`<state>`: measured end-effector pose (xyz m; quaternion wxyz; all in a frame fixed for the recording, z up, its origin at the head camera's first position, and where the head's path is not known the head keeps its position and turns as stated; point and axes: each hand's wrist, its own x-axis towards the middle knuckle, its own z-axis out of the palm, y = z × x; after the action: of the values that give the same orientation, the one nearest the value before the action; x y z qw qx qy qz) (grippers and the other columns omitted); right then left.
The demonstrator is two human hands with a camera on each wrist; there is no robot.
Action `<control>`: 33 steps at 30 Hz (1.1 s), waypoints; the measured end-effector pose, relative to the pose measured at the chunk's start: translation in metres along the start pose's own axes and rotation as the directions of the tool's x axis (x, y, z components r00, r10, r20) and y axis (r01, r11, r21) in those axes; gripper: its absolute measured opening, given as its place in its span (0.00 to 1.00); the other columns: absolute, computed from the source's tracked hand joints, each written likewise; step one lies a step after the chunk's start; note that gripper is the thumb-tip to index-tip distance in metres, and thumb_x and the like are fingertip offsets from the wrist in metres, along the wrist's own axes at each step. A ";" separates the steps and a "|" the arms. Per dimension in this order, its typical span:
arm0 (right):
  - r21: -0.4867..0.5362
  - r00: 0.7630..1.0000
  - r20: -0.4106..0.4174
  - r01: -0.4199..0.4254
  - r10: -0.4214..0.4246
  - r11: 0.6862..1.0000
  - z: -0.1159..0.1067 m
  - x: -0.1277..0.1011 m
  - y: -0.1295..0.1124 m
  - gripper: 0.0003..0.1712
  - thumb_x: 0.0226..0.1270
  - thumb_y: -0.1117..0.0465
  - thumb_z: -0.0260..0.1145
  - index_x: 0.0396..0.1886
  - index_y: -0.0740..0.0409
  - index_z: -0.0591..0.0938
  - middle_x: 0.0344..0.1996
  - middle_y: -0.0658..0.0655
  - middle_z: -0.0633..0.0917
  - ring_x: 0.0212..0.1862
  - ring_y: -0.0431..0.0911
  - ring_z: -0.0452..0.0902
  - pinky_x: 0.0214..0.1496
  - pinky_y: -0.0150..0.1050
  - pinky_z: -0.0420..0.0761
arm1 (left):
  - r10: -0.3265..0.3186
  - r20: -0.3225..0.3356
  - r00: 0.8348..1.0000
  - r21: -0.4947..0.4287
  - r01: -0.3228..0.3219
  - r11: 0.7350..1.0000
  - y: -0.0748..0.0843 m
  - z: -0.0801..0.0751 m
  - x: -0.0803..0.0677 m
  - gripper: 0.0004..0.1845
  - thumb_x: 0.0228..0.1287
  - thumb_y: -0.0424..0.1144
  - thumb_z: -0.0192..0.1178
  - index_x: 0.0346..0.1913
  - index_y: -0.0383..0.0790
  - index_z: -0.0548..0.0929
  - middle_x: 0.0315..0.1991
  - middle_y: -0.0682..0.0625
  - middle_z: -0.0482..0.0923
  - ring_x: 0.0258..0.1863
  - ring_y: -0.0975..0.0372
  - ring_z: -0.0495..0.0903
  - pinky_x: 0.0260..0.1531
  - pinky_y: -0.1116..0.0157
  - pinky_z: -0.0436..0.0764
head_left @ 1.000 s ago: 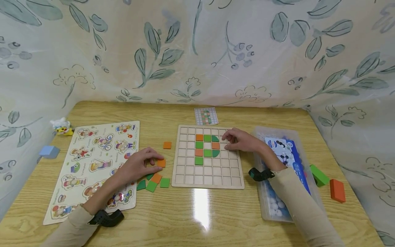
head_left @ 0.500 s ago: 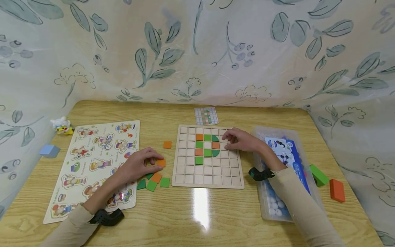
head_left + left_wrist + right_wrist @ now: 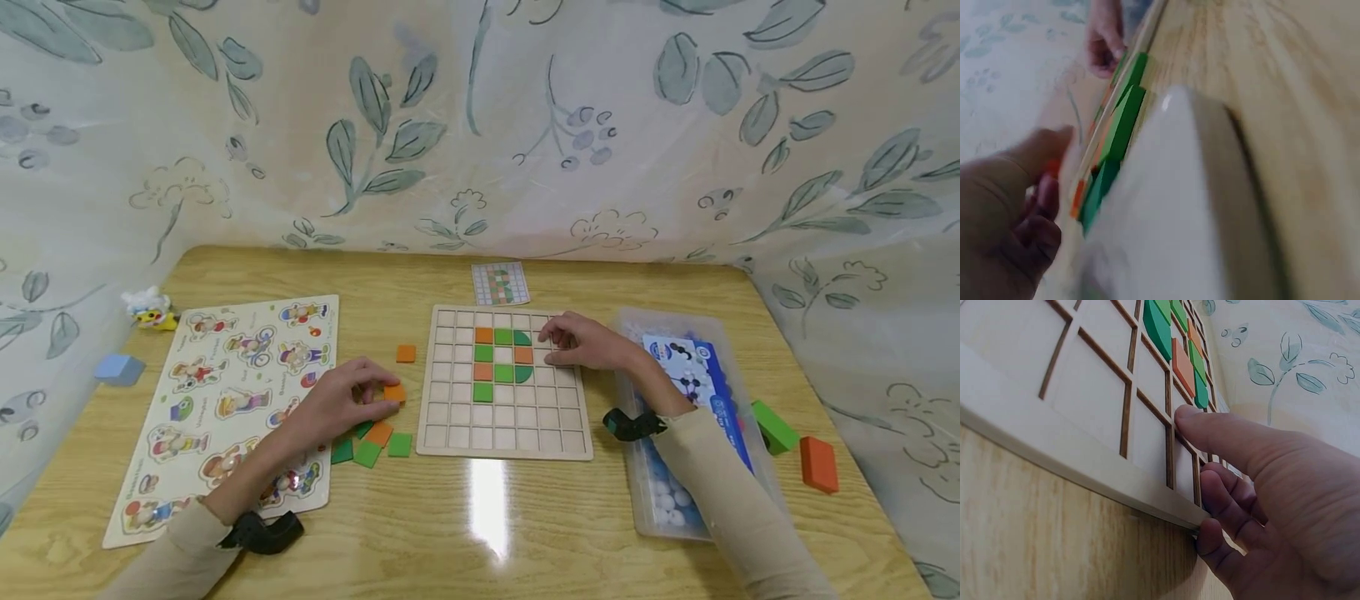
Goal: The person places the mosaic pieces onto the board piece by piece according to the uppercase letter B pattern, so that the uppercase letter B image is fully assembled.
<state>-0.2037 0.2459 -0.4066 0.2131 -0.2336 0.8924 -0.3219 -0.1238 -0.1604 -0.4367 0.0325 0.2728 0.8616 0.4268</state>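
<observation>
A wooden grid board (image 3: 502, 417) lies mid-table with several orange and green tiles (image 3: 503, 354) set in its upper cells. My left hand (image 3: 352, 398) is just left of the board and pinches an orange square tile (image 3: 394, 392) in its fingertips. The blurred left wrist view shows that orange tile (image 3: 1054, 167) at my fingers and the loose green tiles (image 3: 1124, 119) beyond. My right hand (image 3: 581, 342) rests on the board's upper right part. Its thumb (image 3: 1210, 428) presses on the grid board (image 3: 1085, 381), and the other fingers curl loosely at the edge, near the placed tiles (image 3: 1182, 364).
Loose green and orange tiles (image 3: 371, 450) lie under my left hand, and one orange tile (image 3: 406, 353) lies apart. Also here: a pattern card (image 3: 500, 282), a character puzzle (image 3: 232, 400), a plastic box (image 3: 675, 500), a green block (image 3: 775, 426), an orange block (image 3: 818, 463), a blue block (image 3: 117, 368) and a small toy (image 3: 150, 307).
My left hand has nudged the orange tile slightly up and to the right, towards the board. The right hand has stayed on the board.
</observation>
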 end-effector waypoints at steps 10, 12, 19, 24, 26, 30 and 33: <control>0.000 1.000 0.001 -0.018 0.018 1.000 0.002 0.001 0.004 0.16 0.65 0.60 0.68 0.51 0.56 0.79 0.41 0.56 0.74 0.43 0.47 0.67 0.46 0.40 0.71 | 0.022 0.102 0.995 -0.007 -0.021 1.000 0.052 0.038 0.048 0.14 0.55 0.42 0.72 0.45 0.46 0.86 0.35 0.53 0.78 0.26 0.68 0.71 0.27 0.73 0.72; -0.004 1.000 -0.002 -0.013 0.013 1.000 0.002 0.001 0.004 0.16 0.65 0.60 0.68 0.51 0.57 0.79 0.41 0.57 0.74 0.43 0.47 0.67 0.46 0.40 0.71 | 0.014 0.125 0.992 0.022 -0.017 1.000 0.058 0.048 0.061 0.14 0.55 0.44 0.72 0.45 0.47 0.86 0.36 0.55 0.78 0.26 0.68 0.70 0.27 0.73 0.71; 0.008 1.000 -0.005 0.010 -0.010 1.000 0.001 0.001 0.003 0.16 0.64 0.61 0.68 0.50 0.59 0.79 0.41 0.59 0.75 0.43 0.48 0.67 0.46 0.41 0.70 | 0.032 0.240 0.970 0.176 -0.076 0.981 0.073 0.067 0.093 0.16 0.59 0.50 0.68 0.48 0.49 0.87 0.39 0.56 0.78 0.31 0.67 0.71 0.32 0.71 0.71; 0.003 1.000 -0.001 0.007 -0.007 1.000 0.001 0.002 0.002 0.16 0.64 0.60 0.68 0.50 0.58 0.79 0.40 0.58 0.75 0.43 0.48 0.67 0.46 0.41 0.70 | 0.010 0.336 0.942 0.210 -0.085 0.974 0.078 0.070 0.098 0.15 0.61 0.51 0.66 0.48 0.50 0.87 0.43 0.58 0.79 0.37 0.67 0.75 0.37 0.69 0.74; 0.001 1.000 -0.003 0.002 -0.002 1.000 0.001 0.001 0.002 0.15 0.64 0.60 0.68 0.50 0.58 0.79 0.40 0.58 0.75 0.43 0.48 0.67 0.46 0.41 0.70 | 0.019 0.360 0.933 0.219 -0.105 0.970 0.079 0.070 0.097 0.14 0.61 0.51 0.66 0.47 0.50 0.87 0.43 0.58 0.79 0.38 0.67 0.76 0.37 0.69 0.75; -0.007 1.000 -0.003 0.010 -0.010 1.000 0.000 0.002 0.002 0.15 0.65 0.60 0.68 0.50 0.58 0.79 0.41 0.58 0.75 0.43 0.47 0.67 0.46 0.41 0.70 | 0.043 0.360 0.932 0.241 -0.137 0.961 0.080 0.070 0.096 0.12 0.62 0.50 0.66 0.45 0.51 0.88 0.42 0.58 0.79 0.37 0.67 0.77 0.35 0.69 0.75; -0.006 1.000 0.001 0.018 -0.018 1.000 0.000 0.002 0.002 0.16 0.65 0.60 0.68 0.50 0.58 0.79 0.41 0.58 0.75 0.42 0.47 0.67 0.46 0.41 0.71 | 0.044 0.347 0.937 0.253 -0.139 0.957 0.080 0.070 0.096 0.11 0.62 0.49 0.66 0.45 0.51 0.88 0.41 0.59 0.79 0.36 0.67 0.77 0.34 0.69 0.75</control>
<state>-0.2059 0.2466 -0.4085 0.2099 -0.2421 0.8912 -0.3211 -0.1498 -0.0234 -0.4041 0.1219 0.3839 0.8800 0.2516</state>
